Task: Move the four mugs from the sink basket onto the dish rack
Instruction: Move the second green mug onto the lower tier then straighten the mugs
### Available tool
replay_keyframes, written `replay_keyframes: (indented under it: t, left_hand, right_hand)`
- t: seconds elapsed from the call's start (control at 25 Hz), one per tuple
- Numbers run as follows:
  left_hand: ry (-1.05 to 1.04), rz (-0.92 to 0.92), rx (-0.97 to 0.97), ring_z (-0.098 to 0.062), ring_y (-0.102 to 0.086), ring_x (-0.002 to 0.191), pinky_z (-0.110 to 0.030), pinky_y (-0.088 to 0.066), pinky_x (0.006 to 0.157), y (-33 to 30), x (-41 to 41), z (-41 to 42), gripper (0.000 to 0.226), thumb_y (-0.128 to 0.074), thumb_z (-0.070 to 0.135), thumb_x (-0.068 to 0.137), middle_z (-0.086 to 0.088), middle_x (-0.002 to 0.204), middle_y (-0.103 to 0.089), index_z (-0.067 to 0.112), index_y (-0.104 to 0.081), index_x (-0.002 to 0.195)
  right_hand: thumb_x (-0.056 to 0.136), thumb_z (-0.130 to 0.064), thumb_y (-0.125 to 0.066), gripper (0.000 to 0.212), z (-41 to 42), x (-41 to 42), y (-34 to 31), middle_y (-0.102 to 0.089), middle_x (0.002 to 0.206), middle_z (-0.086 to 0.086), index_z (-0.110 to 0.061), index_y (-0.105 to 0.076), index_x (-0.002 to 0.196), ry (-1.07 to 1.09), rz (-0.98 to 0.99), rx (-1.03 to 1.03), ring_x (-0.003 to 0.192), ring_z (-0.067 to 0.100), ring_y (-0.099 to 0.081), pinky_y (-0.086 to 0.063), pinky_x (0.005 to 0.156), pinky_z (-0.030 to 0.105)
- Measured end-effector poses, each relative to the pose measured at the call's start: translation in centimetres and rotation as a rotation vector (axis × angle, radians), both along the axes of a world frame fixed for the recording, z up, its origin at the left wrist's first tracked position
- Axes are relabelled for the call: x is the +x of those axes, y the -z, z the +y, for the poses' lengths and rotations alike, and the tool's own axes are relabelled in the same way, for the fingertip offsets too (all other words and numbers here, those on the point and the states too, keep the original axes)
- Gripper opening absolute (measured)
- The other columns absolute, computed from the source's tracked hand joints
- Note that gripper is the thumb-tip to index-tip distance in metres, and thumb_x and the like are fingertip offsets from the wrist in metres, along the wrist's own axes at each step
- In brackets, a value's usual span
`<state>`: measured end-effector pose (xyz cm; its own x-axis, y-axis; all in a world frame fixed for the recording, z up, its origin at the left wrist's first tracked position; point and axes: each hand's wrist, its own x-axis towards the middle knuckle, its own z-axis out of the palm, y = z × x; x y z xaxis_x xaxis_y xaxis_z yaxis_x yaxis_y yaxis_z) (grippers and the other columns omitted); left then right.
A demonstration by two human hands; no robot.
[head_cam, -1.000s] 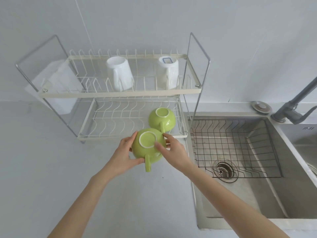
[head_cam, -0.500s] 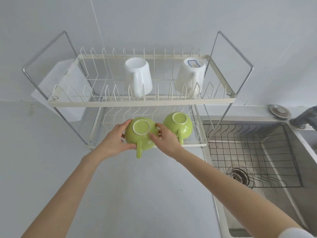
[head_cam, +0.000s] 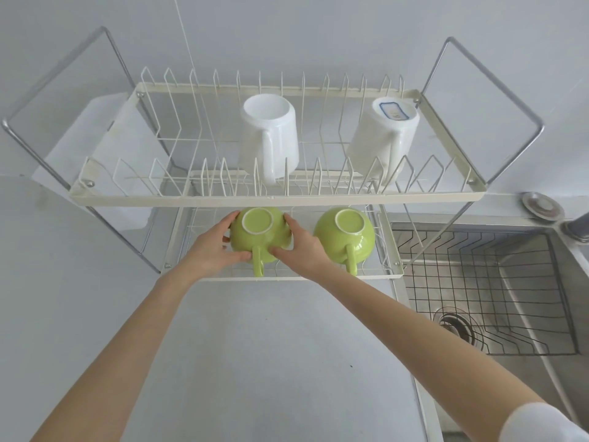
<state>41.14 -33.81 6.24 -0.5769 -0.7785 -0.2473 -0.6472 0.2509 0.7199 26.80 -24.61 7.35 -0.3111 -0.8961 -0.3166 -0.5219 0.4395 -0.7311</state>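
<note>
A two-tier cream wire dish rack (head_cam: 274,199) stands on the counter. On its lower tier I hold a green mug (head_cam: 258,236) upside down, handle toward me, with my left hand (head_cam: 212,247) on its left side and my right hand (head_cam: 301,248) on its right. A second green mug (head_cam: 345,234) sits upside down just to the right on the same tier. Two white mugs rest inverted on the upper tier: one (head_cam: 271,135) in the middle, one (head_cam: 384,135) at the right with a blue-edged label on its base. The wire sink basket (head_cam: 497,301) holds no mugs.
The steel sink (head_cam: 541,314) with its drain (head_cam: 455,327) lies to the right of the rack. A round sink plug (head_cam: 541,206) and part of the tap (head_cam: 578,229) sit at the back right. A white board (head_cam: 108,154) hangs at the rack's left end. Grey counter (head_cam: 271,362) lies below.
Both hands carried the green mug forward from in front of the rack onto the lower tier, left of the other green mug. The view has moved closer to the rack.
</note>
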Motion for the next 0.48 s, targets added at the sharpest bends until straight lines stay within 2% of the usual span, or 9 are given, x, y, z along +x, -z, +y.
replay_keyframes:
  t: [0.08, 0.2, 0.32, 0.48]
  left_hand:
    - [-0.001, -0.007, -0.006, -0.018, -0.045, 0.101, -0.029, -0.038, 0.09, 0.3, -0.1, 0.0, 0.085, -0.074, 0.015, 0.073, -0.005, 0.141, -0.042, 0.021, -0.024, 0.142]
    - [0.005, -0.046, 0.008, -0.021, -0.045, 0.108, -0.037, -0.039, 0.097, 0.7, 0.0, 0.0, 0.089, -0.073, 0.02, 0.073, -0.005, 0.145, -0.038, 0.024, -0.019, 0.143]
    - [0.026, -0.078, 0.011, -0.028, -0.042, 0.123, -0.042, -0.036, 0.103, 0.6, 0.0, 0.1, 0.092, -0.072, 0.022, 0.075, -0.008, 0.148, -0.034, 0.023, -0.013, 0.145]
    - [0.044, -0.131, 0.014, -0.033, -0.036, 0.129, -0.045, -0.03, 0.111, 0.3, 0.0, 0.0, 0.097, -0.071, 0.023, 0.076, -0.008, 0.153, -0.024, 0.019, -0.003, 0.146]
  right_hand:
    - [0.088, -0.025, -0.058, 0.073, 0.1, 0.0, 0.5, -0.039, 0.146, 0.012, -0.014, -0.014, 0.146, -0.009, 0.026, 0.004, 0.134, 0.028, -0.036, -0.032, 0.107, 0.033]
    - [0.09, -0.024, -0.055, 0.071, 0.7, 0.2, 1.0, -0.035, 0.149, 0.011, -0.01, -0.014, 0.146, -0.048, 0.086, -0.024, 0.137, 0.027, -0.03, -0.026, 0.109, 0.031]
    - [0.09, -0.021, -0.054, 0.069, 1.0, 0.0, 1.0, -0.033, 0.149, 0.011, -0.009, -0.014, 0.146, -0.072, 0.104, -0.04, 0.137, 0.027, -0.03, -0.026, 0.109, 0.031]
    - [0.09, -0.016, -0.054, 0.066, 1.4, -0.6, 0.3, -0.03, 0.152, 0.011, -0.008, -0.018, 0.145, -0.106, 0.145, -0.104, 0.138, 0.027, -0.032, -0.028, 0.11, 0.031]
